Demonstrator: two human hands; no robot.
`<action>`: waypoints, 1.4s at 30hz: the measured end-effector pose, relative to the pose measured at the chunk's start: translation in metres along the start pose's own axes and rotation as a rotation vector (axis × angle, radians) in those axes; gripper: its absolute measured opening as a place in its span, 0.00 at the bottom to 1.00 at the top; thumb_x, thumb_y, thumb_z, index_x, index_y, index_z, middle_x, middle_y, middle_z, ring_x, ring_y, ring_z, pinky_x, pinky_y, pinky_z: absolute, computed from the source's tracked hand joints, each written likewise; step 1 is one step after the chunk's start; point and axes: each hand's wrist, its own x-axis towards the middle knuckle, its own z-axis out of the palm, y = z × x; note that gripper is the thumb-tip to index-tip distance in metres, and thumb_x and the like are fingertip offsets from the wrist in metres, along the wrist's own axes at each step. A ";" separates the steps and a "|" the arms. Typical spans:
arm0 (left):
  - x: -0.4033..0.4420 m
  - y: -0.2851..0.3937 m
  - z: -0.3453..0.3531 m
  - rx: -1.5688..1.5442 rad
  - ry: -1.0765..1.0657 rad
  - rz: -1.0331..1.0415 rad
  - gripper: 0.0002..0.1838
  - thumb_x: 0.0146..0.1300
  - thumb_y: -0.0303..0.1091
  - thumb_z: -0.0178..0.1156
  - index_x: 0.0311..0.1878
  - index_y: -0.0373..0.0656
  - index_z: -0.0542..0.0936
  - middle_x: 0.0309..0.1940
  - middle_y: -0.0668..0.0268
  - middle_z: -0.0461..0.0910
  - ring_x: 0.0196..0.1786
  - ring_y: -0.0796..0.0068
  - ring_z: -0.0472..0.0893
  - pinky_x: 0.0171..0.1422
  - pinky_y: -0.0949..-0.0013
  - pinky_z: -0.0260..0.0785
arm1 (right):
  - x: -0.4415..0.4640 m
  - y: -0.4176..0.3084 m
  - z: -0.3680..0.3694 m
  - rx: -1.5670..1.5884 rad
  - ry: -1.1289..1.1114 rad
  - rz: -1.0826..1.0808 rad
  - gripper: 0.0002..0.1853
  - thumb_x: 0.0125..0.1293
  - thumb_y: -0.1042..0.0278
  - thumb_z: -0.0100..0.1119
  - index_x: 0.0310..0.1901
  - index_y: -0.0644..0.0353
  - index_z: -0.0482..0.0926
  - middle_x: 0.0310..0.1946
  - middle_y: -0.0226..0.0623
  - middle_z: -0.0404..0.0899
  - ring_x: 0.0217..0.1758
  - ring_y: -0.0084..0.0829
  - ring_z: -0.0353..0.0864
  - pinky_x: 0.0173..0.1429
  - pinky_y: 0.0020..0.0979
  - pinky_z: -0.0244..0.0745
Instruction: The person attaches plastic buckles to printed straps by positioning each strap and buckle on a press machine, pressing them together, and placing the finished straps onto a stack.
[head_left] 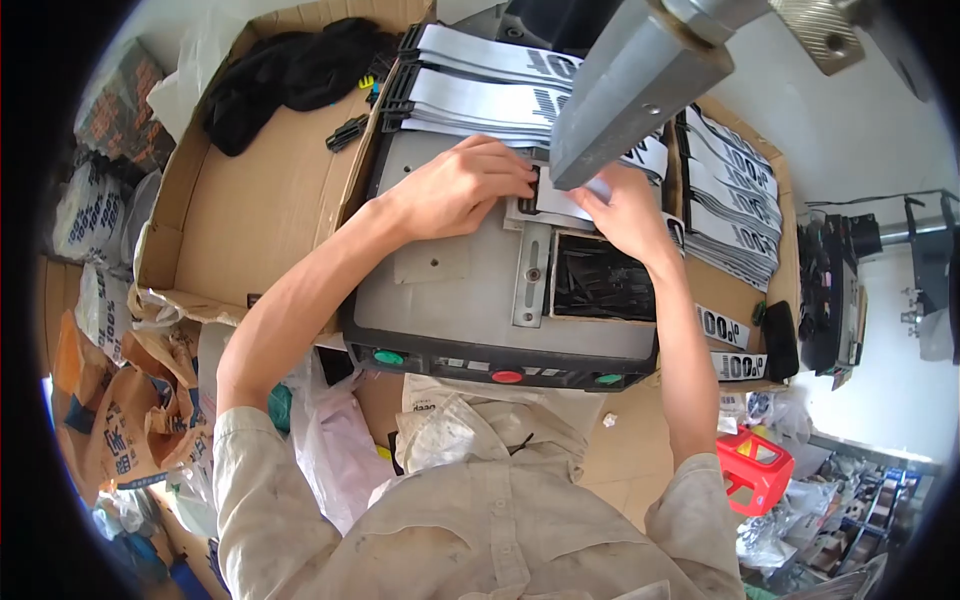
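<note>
My left hand (465, 188) is closed at the black end piece of a white strip, on the grey machine table (400, 290). Pinched in my right hand (622, 212) is the white strip (562, 204), partly hidden under the grey metal arm (640, 85) of the machine. Stacks of white strips with black lettering (480, 95) lie behind my hands. Just below my right hand, a tray of small black pieces (600, 280) is set by a slotted metal bar (531, 275).
An open cardboard box (250, 215) with a black cloth (290, 80) stands at the left. Another box at the right holds more printed strips (735, 200) and a black phone-like object (779, 340). Green and red buttons (507, 377) line the machine's front edge.
</note>
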 end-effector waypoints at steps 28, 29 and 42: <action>0.011 0.012 0.001 0.031 -0.028 -0.109 0.21 0.55 0.13 0.61 0.51 0.41 0.89 0.58 0.62 0.85 0.60 0.57 0.79 0.69 0.57 0.75 | -0.032 -0.043 -0.043 -0.066 -0.632 0.138 0.07 0.59 0.78 0.73 0.36 0.64 0.83 0.31 0.44 0.87 0.32 0.41 0.85 0.40 0.40 0.79; 0.011 0.012 0.001 0.043 -0.042 -0.115 0.21 0.55 0.14 0.61 0.51 0.41 0.88 0.58 0.62 0.85 0.60 0.58 0.79 0.70 0.57 0.74 | -0.032 -0.046 -0.043 -0.051 -0.618 0.197 0.06 0.58 0.78 0.73 0.36 0.64 0.84 0.31 0.43 0.87 0.32 0.41 0.85 0.40 0.40 0.79; 0.016 0.016 -0.002 0.162 -0.092 -0.077 0.20 0.56 0.16 0.62 0.52 0.42 0.85 0.57 0.65 0.84 0.60 0.61 0.79 0.70 0.57 0.71 | -0.031 -0.042 -0.065 0.160 -0.486 0.105 0.06 0.60 0.80 0.73 0.37 0.63 0.84 0.28 0.30 0.83 0.28 0.19 0.80 0.32 0.25 0.73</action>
